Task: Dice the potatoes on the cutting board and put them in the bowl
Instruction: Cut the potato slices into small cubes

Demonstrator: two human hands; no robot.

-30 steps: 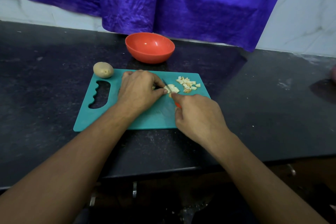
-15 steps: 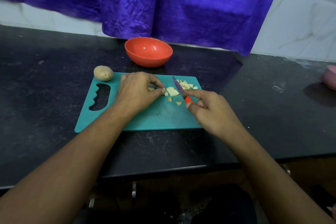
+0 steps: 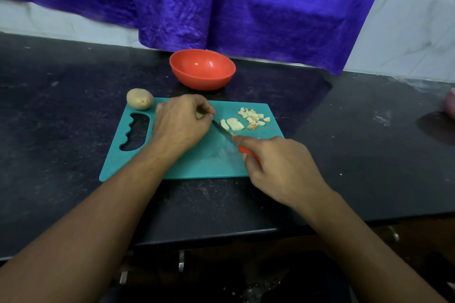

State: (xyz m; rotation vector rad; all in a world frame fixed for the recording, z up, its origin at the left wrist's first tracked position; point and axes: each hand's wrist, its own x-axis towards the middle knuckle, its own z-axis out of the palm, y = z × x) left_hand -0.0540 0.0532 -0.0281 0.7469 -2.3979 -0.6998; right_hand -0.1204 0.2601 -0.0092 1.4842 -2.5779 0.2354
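Note:
A teal cutting board (image 3: 197, 165) lies on the black counter. My left hand (image 3: 181, 122) pinches a small potato piece (image 3: 200, 115) on the board, mostly hidden under the fingers. My right hand (image 3: 278, 167) grips a knife (image 3: 225, 134) by its red handle, the blade tip lying by my left fingertips. Several diced potato pieces (image 3: 252, 117) and two larger slices (image 3: 232, 124) lie on the board's far right. A whole potato (image 3: 139, 98) sits at the board's far left corner. The red bowl (image 3: 202, 69) behind the board holds nothing.
A purple cloth (image 3: 221, 7) hangs over the wall behind the bowl. A pink object (image 3: 450, 106) shows at the right edge. The counter's front edge (image 3: 221, 233) runs just below the board.
My right hand swung the knife up and out to the right, then brought the blade back to my left fingertips. The cut slices now lie apart from my left hand.

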